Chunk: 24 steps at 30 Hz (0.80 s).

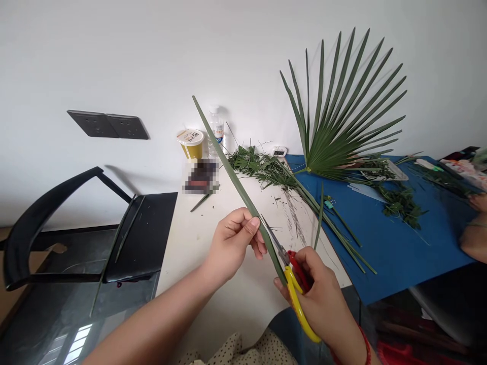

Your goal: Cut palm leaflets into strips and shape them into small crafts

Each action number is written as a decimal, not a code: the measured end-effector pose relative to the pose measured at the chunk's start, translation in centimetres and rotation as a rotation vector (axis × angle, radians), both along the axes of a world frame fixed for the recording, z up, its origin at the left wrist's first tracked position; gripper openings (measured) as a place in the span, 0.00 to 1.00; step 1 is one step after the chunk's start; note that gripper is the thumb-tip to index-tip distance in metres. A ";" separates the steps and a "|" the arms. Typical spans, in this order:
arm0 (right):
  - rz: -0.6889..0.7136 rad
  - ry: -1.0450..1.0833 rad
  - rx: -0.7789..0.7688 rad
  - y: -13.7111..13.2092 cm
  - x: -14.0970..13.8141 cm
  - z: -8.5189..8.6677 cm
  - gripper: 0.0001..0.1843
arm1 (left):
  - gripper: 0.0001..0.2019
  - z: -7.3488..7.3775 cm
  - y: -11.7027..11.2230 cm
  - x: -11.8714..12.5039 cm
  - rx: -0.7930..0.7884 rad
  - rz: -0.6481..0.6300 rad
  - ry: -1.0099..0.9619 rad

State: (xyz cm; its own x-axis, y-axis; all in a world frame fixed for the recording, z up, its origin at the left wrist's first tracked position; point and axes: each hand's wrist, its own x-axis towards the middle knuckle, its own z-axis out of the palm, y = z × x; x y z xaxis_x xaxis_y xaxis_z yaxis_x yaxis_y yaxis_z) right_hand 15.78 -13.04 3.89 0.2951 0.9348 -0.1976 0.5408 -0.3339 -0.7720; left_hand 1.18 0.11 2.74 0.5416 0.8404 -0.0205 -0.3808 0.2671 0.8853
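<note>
My left hand [232,243] is pinching a long palm strip [243,197] between thumb and fingers, up over the front edge of the white table [247,314]. My right hand [319,299] is clenched around yellow-handled scissors [292,289], blades running along the strip. Beyond, on the blue mat [411,253], a fan palm leaf [342,116] stands up.

Yellow-and-red scissors [294,296], green palm strip [243,190], blue mat [411,253], dotted cream cloth [243,352].
</note>
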 end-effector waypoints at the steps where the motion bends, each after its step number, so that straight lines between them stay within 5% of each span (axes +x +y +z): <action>1: 0.001 -0.015 -0.002 0.0 0.0 0.1 0.14 | 0.16 0.0 0.0 0.0 0.008 0.003 -0.001; 24: -0.012 -0.178 0.005 -0.1 0.0 0.4 0.14 | 0.14 -0.3 -0.4 0.1 0.032 -0.029 -0.056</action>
State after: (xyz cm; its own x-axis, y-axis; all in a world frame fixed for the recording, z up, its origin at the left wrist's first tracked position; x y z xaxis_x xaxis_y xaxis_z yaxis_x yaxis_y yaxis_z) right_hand 15.81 -13.13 4.28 0.3357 0.9320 -0.1366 0.6651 -0.3372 -0.6663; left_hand 1.27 -0.32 2.40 0.5650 0.8243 0.0369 -0.4227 0.2507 0.8709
